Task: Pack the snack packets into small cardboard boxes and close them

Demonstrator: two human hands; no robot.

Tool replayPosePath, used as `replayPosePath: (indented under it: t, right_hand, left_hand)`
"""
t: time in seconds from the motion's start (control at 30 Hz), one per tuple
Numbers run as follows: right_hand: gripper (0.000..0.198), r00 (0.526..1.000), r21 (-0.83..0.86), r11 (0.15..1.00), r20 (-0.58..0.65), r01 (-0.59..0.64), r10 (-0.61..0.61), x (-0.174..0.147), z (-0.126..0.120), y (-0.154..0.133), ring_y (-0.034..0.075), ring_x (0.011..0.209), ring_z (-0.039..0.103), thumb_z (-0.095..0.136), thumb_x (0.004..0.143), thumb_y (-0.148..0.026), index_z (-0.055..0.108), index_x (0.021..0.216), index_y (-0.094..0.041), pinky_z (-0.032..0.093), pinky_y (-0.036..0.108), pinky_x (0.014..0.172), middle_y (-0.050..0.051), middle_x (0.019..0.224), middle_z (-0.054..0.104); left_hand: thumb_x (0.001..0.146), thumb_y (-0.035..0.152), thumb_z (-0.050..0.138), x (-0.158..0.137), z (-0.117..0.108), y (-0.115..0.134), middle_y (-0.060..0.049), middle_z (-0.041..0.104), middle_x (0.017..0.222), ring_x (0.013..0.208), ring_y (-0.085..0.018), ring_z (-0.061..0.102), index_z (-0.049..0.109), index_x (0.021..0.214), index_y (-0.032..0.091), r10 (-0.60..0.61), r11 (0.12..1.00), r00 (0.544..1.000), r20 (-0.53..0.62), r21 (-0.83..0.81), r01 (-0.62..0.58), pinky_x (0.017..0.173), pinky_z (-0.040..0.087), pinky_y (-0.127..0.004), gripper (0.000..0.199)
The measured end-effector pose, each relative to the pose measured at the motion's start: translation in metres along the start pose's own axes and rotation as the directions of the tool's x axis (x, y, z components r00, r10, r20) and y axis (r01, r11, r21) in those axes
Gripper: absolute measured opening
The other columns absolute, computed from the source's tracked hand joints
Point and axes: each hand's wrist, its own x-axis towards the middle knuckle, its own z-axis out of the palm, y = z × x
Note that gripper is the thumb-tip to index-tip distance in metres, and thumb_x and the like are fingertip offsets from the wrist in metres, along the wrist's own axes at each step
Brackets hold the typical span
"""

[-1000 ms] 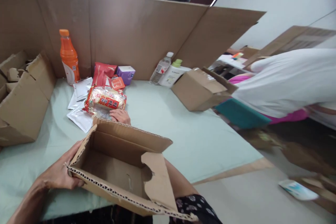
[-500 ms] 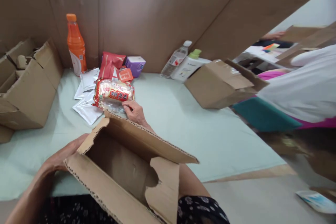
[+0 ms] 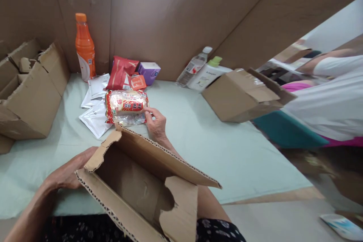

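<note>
An open cardboard box (image 3: 136, 181) tilts toward me at the table's front edge, its inside bare. My left hand (image 3: 75, 168) is against its left side, supporting it; the box hides the fingertips. My right hand (image 3: 156, 123) reaches past the box's far flap, thumb and fingers closed on the right end of a clear and red bag of rice crackers (image 3: 127, 105). The bag lies flat on the green cloth. White sachets (image 3: 96, 119) lie at its left, and a red packet (image 3: 121, 73) and a purple box (image 3: 149, 72) are behind it.
An orange drink bottle (image 3: 85, 49) stands at the back left beside a divided cardboard box (image 3: 36, 98). A clear bottle (image 3: 194, 67) and a white pump bottle (image 3: 208, 75) lean near another carton (image 3: 241, 94). A cardboard wall (image 3: 159, 19) runs behind. A person in white (image 3: 326, 102) is at right.
My right hand has shifted to the bag's right end, fingers now closed on its edge. The bag has turned slightly. My left hand and the box keep about the same place.
</note>
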Motion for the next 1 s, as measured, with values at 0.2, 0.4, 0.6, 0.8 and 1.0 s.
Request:
replayPosePath:
  t: [0.2, 0.4, 0.6, 0.8, 1.0]
  right_hand:
    - [0.021, 0.998, -0.006, 0.999, -0.043, 0.038, -0.038, -0.002, 0.002, 0.001, 0.027, 0.11, 0.075, 0.057, 0.095, -0.026, 0.078, 0.095, -0.024, 0.062, 0.044, 0.094, 0.009, 0.111, 0.081]
    - [0.018, 0.997, -0.004, 0.998, -0.043, 0.065, -0.065, -0.004, 0.006, 0.004, 0.027, 0.111, 0.074, 0.06, 0.095, -0.026, 0.078, 0.095, -0.025, 0.061, 0.048, 0.101, 0.01, 0.113, 0.08]
    - [0.019, 0.997, 0.002, 0.998, -0.048, 0.062, -0.062, -0.006, 0.012, 0.006, 0.027, 0.111, 0.074, 0.06, 0.094, -0.026, 0.078, 0.095, -0.024, 0.062, 0.046, 0.099, 0.012, 0.117, 0.079]
    - [0.019, 0.998, 0.003, 0.999, -0.042, 0.042, -0.042, -0.007, 0.015, 0.007, 0.027, 0.112, 0.073, 0.06, 0.094, -0.028, 0.079, 0.095, -0.024, 0.062, 0.047, 0.099, 0.012, 0.118, 0.078]
    - [0.02, 1.0, -0.002, 1.0, -0.024, 0.015, -0.015, -0.008, 0.016, 0.007, 0.027, 0.112, 0.073, 0.059, 0.093, -0.03, 0.079, 0.094, -0.024, 0.061, 0.047, 0.099, 0.013, 0.121, 0.078]
  left_hand:
    - [0.088, 0.058, 0.053, -0.001, 0.0, 0.002, -0.012, 0.061, 0.153, 0.138, -0.033, 0.06, 0.054, 0.141, 0.022, -0.049, 0.999, 0.998, 0.027, 0.01, 0.049, 0.119, 0.049, -0.042, 0.064]
    - [0.083, 0.06, 0.06, -0.001, 0.001, 0.001, -0.013, 0.065, 0.147, 0.132, -0.031, 0.064, 0.057, 0.136, 0.019, -0.089, 0.994, 0.996, 0.01, 0.059, 0.088, 0.117, 0.051, -0.038, 0.067]
    - [0.083, 0.055, 0.064, -0.002, 0.001, 0.001, -0.008, 0.072, 0.136, 0.125, -0.031, 0.067, 0.059, 0.136, 0.021, -0.098, 0.992, 0.995, -0.005, 0.081, 0.098, 0.11, 0.056, -0.035, 0.063]
    - [0.077, 0.05, 0.063, -0.002, 0.002, 0.002, -0.007, 0.073, 0.133, 0.122, -0.032, 0.068, 0.06, 0.135, 0.02, -0.076, 0.995, 0.997, -0.035, 0.057, 0.078, 0.108, 0.057, -0.036, 0.064]
    - [0.078, 0.052, 0.067, 0.0, 0.003, -0.001, -0.007, 0.07, 0.141, 0.127, -0.038, 0.066, 0.062, 0.137, 0.023, -0.076, 0.997, 0.997, -0.034, 0.03, 0.077, 0.111, 0.056, -0.041, 0.066]
